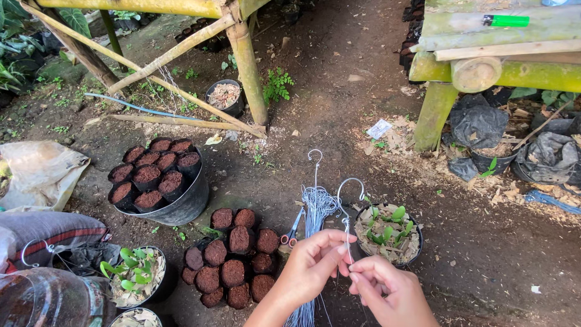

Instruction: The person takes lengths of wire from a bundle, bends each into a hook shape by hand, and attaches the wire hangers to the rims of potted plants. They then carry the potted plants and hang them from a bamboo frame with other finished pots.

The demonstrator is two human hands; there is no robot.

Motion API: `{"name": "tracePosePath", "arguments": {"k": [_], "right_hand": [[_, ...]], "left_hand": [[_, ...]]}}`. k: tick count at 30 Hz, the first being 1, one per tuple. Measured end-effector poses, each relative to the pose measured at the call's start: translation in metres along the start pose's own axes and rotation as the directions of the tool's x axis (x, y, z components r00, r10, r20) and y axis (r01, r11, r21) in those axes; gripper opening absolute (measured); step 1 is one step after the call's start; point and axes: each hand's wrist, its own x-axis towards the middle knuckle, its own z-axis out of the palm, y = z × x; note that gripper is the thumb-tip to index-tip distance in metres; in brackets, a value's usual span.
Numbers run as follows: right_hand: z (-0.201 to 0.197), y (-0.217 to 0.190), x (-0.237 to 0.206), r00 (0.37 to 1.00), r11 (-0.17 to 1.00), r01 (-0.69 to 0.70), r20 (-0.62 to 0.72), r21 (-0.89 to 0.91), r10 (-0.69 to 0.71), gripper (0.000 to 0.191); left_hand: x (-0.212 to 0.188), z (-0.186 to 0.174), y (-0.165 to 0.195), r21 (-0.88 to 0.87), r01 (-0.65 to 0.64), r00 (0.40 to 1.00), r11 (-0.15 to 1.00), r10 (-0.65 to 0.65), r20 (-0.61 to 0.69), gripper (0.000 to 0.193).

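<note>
Both-handed, left hand (311, 263) & right hand (387, 290) fingers pinched shut on one wire hanger (346, 221), above a potted seedling (388, 233).

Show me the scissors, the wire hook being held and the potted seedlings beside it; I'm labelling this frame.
scissors (293, 232): head view, on the red handles.
wire hook (350, 183): head view, on its curved top.
seedling pot (388, 233): head view, on the green leaves.

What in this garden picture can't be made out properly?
Head view, the only one:
- Wire hanger: its lower part is hidden behind the left hand and right hand.
- Wire bundle: its bottom end is cut off by the lower edge.
- Red scissors: blades partly under the bundle.
- Clear bottle: cut off at the corner, contents unclear.
</note>
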Motion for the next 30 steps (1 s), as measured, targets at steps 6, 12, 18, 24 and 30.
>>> {"name": "tracePosePath", "arguments": {"k": [6, 12, 18, 24, 30], "right_hand": [[-0.002, 0.01, 0.01, 1.0, 0.998, 0.019, -0.016, -0.059, -0.02, 0.021], [-0.003, 0.014, 0.013, 1.0, 0.999, 0.019, -0.021, -0.047, -0.02, 0.022], [-0.003, 0.009, 0.014, 1.0, 0.996, 0.013, -0.016, -0.083, -0.014, 0.022], [0.0, 0.0, 0.011, 1.0, 0.991, -0.015, -0.011, -0.136, 0.013, 0.026], [-0.001, -0.003, 0.009, 0.982, 0.977, 0.14, -0.1, -0.164, -0.157, 0.016]], "left_hand": [[0.012, -0.004, -0.004, 0.008, 0.045, 0.999, 0.999, -0.045, -0.031, 0.025], [0.015, -0.005, -0.005, 0.003, 0.049, 0.998, 0.999, -0.049, -0.05, 0.025], [0.019, -0.003, -0.012, -0.004, 0.017, 0.994, 1.0, -0.018, -0.103, 0.021], [0.019, -0.007, -0.017, -0.025, 0.008, 0.993, 1.0, -0.011, -0.115, 0.018], [0.02, -0.013, -0.019, -0.074, 0.082, 0.989, 0.994, -0.09, -0.116, 0.019]]}}
